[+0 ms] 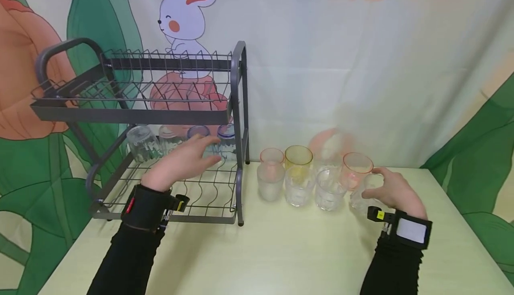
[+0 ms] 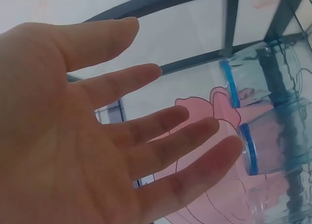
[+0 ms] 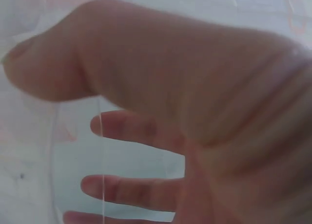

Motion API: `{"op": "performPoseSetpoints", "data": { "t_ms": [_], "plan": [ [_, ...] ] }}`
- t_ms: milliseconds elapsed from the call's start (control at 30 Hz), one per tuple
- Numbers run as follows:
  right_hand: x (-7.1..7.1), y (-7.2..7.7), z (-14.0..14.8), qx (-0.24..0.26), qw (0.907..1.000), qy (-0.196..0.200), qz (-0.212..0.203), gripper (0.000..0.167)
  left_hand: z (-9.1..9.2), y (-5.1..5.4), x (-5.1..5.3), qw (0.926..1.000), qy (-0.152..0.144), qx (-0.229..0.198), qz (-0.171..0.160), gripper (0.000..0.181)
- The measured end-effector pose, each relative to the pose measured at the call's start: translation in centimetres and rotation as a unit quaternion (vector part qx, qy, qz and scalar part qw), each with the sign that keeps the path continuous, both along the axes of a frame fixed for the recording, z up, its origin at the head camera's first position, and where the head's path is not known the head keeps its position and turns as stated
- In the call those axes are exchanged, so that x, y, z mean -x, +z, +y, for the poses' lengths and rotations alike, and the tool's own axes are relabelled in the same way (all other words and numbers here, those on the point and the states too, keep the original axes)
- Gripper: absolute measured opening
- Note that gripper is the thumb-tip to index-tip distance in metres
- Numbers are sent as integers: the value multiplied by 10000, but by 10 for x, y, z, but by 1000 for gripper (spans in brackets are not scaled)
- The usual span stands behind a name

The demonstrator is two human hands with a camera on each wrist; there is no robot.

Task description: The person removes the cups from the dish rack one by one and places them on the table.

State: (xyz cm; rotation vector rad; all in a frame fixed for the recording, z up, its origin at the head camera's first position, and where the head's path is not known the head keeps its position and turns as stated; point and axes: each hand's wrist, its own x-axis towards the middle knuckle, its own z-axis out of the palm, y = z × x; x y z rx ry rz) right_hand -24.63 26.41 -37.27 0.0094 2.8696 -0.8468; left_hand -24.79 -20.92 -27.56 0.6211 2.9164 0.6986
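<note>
Where the right hand (image 1: 395, 191) grips: a clear tumbler (image 1: 358, 202) stands at the right end of the near row, thumb and fingers curled on either side; thin, colourless wall, edge a fine straight line in the right wrist view.
Left hand (image 1: 182, 161): released, fingers apart and gently bent, holding nothing, near the rack's lower tier.
Near row: three more tumblers (image 1: 330, 192), colourless, rounded, bases thick-looking; leftmost cloudier.
Far row: pink-rimmed glass (image 1: 271, 155) at left, yellow glass (image 1: 298, 155) beside it, orange-rimmed glass (image 1: 356, 170) at right; all transparent, round-mouthed.
Rack (image 1: 132, 115): left side, two tiers, dark grey frame with curved uprights, thin wavy wires.
Lower-tier glasses: two blue-rimmed glasses (image 2: 268, 143) at right, walls rippled; two colourless glasses (image 1: 142, 145) at left.
Table (image 1: 301, 250): pale yellow-green, smooth, faint sheen on the near part.
Backdrop (image 1: 385, 49): white cloth, lightly creased, printed with a rabbit (image 1: 182, 22) and broad green leaves (image 1: 44, 197).
Sleeves (image 1: 132, 259): black, ribbed, below dark wristbands (image 1: 146, 208).
</note>
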Motion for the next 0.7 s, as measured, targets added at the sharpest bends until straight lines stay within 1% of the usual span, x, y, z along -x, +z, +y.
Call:
{"op": "performPoseSetpoints", "data": {
  "t_ms": [100, 167, 200, 300, 400, 533, 600, 700],
  "plan": [
    [4, -1, -7, -117, 9999, 35, 14, 77, 4, 3, 9, 9996, 65, 266, 46, 52],
    [7, -2, -11, -107, 9999, 4, -89, 76, 6, 4, 15, 9994, 100, 317, 123, 52],
    [8, -2, -13, -117, 9999, 1, -111, 75, 7, 4, 18, 9992, 127, 298, 219, 52],
    [10, -4, -18, -123, 9999, -1, -89, 74, 6, 0, 28, 9981, 211, 66, 578, 48],
    [12, -6, -22, -118, 9999, 26, -31, 73, 2, -7, 36, 9953, 355, -193, 885, 45],
    [13, -10, -23, -114, 9999, -11, -65, 72, 2, -15, 47, 9918, 459, -235, 1166, 49],
    [13, -11, -23, -129, 9999, -33, -63, 72, 5, -16, 54, 9884, 304, -262, 1463, 48],
    [14, -11, -23, -197, 9998, -51, 1, 72, 12, -13, 64, 9786, -60, -334, 2029, 34]
  ]
}}
